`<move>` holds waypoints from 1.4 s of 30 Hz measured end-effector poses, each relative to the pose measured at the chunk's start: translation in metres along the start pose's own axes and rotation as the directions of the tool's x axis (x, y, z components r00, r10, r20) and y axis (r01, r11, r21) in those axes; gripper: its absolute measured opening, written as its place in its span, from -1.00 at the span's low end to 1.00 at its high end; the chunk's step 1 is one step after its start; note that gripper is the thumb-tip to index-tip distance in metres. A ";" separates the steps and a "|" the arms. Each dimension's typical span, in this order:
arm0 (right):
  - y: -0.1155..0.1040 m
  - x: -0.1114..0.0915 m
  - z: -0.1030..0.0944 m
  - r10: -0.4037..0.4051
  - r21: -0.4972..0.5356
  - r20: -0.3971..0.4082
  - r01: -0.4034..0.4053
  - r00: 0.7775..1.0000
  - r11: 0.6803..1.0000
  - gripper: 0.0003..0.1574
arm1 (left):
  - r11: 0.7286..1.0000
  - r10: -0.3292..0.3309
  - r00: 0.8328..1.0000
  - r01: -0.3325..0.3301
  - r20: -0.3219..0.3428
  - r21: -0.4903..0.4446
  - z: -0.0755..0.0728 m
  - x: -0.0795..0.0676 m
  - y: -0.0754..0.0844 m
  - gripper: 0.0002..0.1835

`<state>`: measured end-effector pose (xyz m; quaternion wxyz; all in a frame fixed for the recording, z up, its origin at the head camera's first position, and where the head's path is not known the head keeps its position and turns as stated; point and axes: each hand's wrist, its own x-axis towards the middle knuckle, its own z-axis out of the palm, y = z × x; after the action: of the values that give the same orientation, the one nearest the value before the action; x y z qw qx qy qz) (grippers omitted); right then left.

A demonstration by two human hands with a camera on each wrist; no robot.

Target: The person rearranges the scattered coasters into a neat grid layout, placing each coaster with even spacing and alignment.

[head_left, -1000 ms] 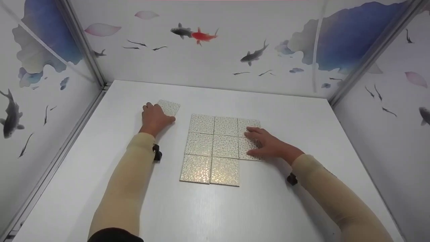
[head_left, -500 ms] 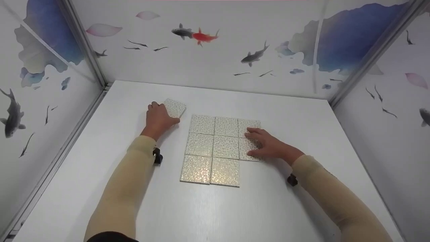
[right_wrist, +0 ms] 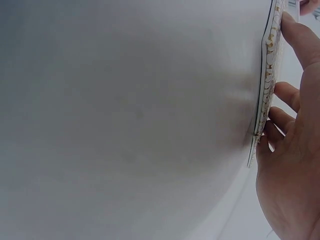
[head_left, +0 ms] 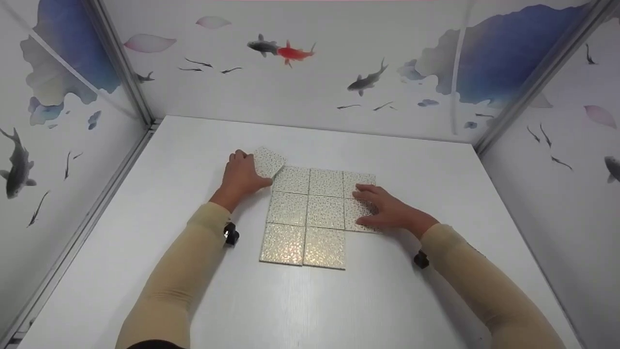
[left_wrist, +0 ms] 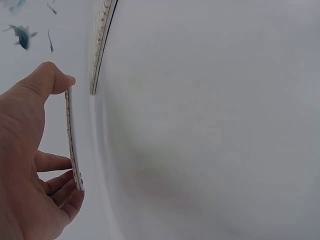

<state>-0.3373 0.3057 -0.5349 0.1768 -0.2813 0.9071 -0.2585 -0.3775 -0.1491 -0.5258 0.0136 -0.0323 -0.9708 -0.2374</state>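
Observation:
A square speckled tile (head_left: 269, 162) is held by its edges in my left hand (head_left: 242, 177), thumb on one edge and fingers on the opposite one. In the left wrist view this tile (left_wrist: 72, 140) is edge-on, raised off the table. It overlaps the far left corner of a block of similar tiles (head_left: 325, 211) laid in rows, whose near row has only two. My right hand (head_left: 390, 208) rests with spread fingers on the tiles of the right column. The right wrist view shows its fingertips touching the face of those tiles (right_wrist: 267, 65).
The tiles lie on a white table (head_left: 300, 305). White panels (head_left: 310, 87) painted with fish stand behind and at both sides, joined by metal corner posts (head_left: 121, 63). Each wrist carries a small black device (head_left: 231, 235).
My left hand has carried its tile rightward from the far left of the table to the block's far left corner, turning it slightly. My right hand has stayed put.

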 end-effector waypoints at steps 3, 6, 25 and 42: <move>0.000 0.000 0.000 -0.006 0.009 -0.005 0.006 1.000 1.000 0.14 | 0.999 0.038 0.999 -0.038 0.009 -0.009 0.000 -0.005 0.007 0.08; 0.001 0.001 0.000 -0.010 0.011 -0.006 0.010 1.000 1.000 0.14 | 0.998 0.070 0.997 -0.070 0.023 -0.008 0.001 -0.009 0.014 0.06; 0.000 0.000 0.001 -0.005 0.044 0.005 0.004 1.000 0.999 0.13 | 0.957 0.287 0.945 -0.277 0.156 -0.080 0.017 -0.037 0.055 0.04; 0.000 -0.001 -0.001 -0.011 0.049 0.012 0.010 1.000 0.999 0.11 | 0.878 0.479 0.846 -0.466 0.234 -0.114 0.023 -0.055 0.088 0.07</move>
<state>-0.3374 0.3065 -0.5338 0.1877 -0.2831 0.8979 -0.2800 -0.3171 -0.0642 -0.5080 -0.0541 -0.3007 -0.9197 -0.2464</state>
